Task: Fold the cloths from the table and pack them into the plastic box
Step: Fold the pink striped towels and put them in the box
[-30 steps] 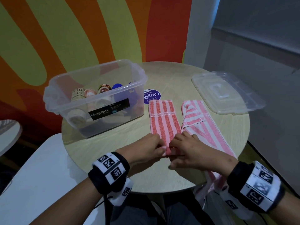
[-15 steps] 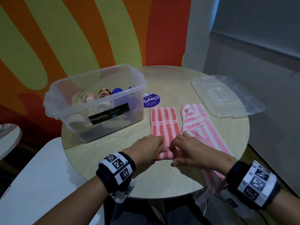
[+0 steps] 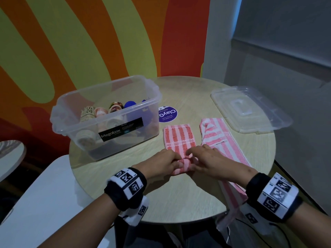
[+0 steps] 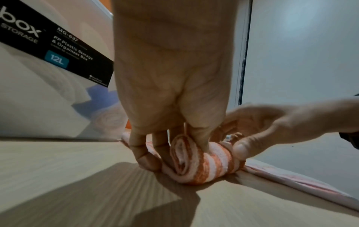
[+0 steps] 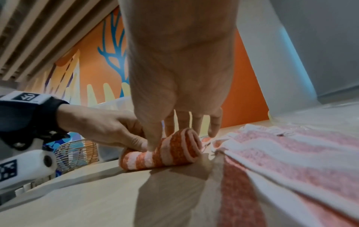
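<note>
An orange-and-white striped cloth (image 3: 178, 138) lies on the round table, its near end wound into a tight roll (image 4: 202, 162) (image 5: 165, 152). My left hand (image 3: 166, 161) (image 4: 174, 144) curls round the roll's left end, thumb on top. My right hand (image 3: 202, 159) (image 5: 174, 130) grips its right end, thumb on top and fingers behind. A second, pink-and-white striped cloth (image 3: 223, 145) (image 5: 281, 153) lies to the right and hangs over the table's near edge. The clear plastic box (image 3: 107, 97) stands at the left, holding several rolled cloths.
The box's clear lid (image 3: 249, 110) rests at the table's far right edge. A purple round sticker (image 3: 167, 114) sits behind the cloths. A white chair seat (image 3: 35, 203) is at the lower left, a painted wall behind the table (image 3: 125, 176).
Both hands have rolled the orange striped cloth's near end away from me; the roll is thicker and the flat part shorter. The view has shifted slightly.
</note>
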The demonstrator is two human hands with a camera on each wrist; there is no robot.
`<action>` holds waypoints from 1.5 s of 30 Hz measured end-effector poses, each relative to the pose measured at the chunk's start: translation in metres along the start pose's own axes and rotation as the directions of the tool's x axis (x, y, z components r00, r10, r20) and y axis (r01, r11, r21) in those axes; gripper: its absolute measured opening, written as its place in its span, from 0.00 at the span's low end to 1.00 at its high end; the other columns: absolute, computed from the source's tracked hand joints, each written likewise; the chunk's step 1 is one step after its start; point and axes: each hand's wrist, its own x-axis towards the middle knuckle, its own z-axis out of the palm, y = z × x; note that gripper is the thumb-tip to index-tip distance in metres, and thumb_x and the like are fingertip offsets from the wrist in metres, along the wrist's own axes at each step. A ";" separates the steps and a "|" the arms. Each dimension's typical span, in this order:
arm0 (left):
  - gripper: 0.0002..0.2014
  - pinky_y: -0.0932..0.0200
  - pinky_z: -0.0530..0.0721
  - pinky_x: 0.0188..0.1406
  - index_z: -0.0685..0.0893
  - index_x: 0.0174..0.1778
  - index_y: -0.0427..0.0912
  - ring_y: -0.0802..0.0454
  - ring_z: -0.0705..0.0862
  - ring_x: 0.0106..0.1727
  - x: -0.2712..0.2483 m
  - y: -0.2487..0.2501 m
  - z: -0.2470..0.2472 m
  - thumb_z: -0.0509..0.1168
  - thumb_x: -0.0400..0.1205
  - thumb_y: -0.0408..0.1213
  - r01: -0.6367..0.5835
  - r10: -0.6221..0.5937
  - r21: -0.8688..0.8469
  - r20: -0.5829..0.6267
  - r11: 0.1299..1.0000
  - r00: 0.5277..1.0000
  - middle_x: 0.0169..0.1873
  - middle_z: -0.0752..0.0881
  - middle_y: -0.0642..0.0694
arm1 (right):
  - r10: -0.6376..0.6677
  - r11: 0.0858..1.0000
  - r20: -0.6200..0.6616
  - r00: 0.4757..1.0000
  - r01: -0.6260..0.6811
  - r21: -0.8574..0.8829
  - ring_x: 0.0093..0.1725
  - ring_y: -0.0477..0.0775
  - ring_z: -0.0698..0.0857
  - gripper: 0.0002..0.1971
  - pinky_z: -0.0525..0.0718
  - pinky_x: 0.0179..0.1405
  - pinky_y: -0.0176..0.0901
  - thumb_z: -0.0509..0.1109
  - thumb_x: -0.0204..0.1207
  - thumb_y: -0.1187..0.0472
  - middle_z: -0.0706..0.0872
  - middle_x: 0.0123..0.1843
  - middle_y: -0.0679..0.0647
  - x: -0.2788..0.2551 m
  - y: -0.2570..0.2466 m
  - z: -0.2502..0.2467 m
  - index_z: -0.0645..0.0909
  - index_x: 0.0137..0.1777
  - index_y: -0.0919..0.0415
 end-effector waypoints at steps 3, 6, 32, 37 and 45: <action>0.04 0.60 0.78 0.42 0.77 0.58 0.50 0.55 0.82 0.47 0.001 -0.001 -0.003 0.61 0.91 0.45 0.017 -0.016 0.038 -0.030 0.999 0.999 0.49 0.82 0.52 | -0.035 0.999 -0.027 0.999 0.036 0.028 0.50 0.52 0.74 0.16 0.71 0.49 0.51 0.68 0.86 0.52 0.82 0.54 0.47 -0.002 -0.003 0.005 0.71 0.69 0.51; 0.07 0.61 0.74 0.36 0.72 0.53 0.51 0.55 0.80 0.43 -0.005 0.002 -0.006 0.64 0.90 0.46 -0.030 0.044 0.124 -0.112 0.992 0.993 0.44 0.78 0.55 | -0.038 0.988 -0.019 0.999 0.041 0.146 0.40 0.53 0.75 0.12 0.77 0.43 0.55 0.69 0.85 0.57 0.78 0.42 0.46 -0.002 -0.004 0.009 0.68 0.59 0.52; 0.11 0.61 0.73 0.41 0.83 0.52 0.47 0.51 0.80 0.48 -0.006 -0.015 0.007 0.59 0.92 0.47 -0.022 0.036 0.150 -0.094 0.989 0.995 0.48 0.80 0.48 | -0.016 0.991 -0.020 1.000 0.018 0.135 0.47 0.50 0.82 0.07 0.79 0.44 0.43 0.67 0.86 0.53 0.84 0.51 0.47 0.020 0.003 0.000 0.73 0.58 0.50; 0.12 0.61 0.73 0.40 0.86 0.47 0.48 0.51 0.81 0.46 0.007 -0.018 0.004 0.62 0.91 0.46 0.001 0.021 0.151 -0.141 0.988 0.990 0.43 0.83 0.48 | -0.128 0.966 0.004 0.992 0.125 -0.226 0.56 0.49 0.72 0.22 0.70 0.50 0.46 0.63 0.78 0.35 0.75 0.57 0.43 0.008 -0.004 0.006 0.76 0.64 0.48; 0.10 0.62 0.76 0.41 0.81 0.46 0.51 0.55 0.81 0.49 -0.003 -0.013 -0.001 0.71 0.83 0.53 -0.133 0.143 0.098 -0.105 0.986 0.984 0.48 0.84 0.53 | 0.020 0.982 -0.043 0.999 -0.011 0.187 0.42 0.48 0.83 0.09 0.79 0.41 0.43 0.74 0.78 0.60 0.83 0.41 0.42 0.012 0.004 0.001 0.81 0.55 0.51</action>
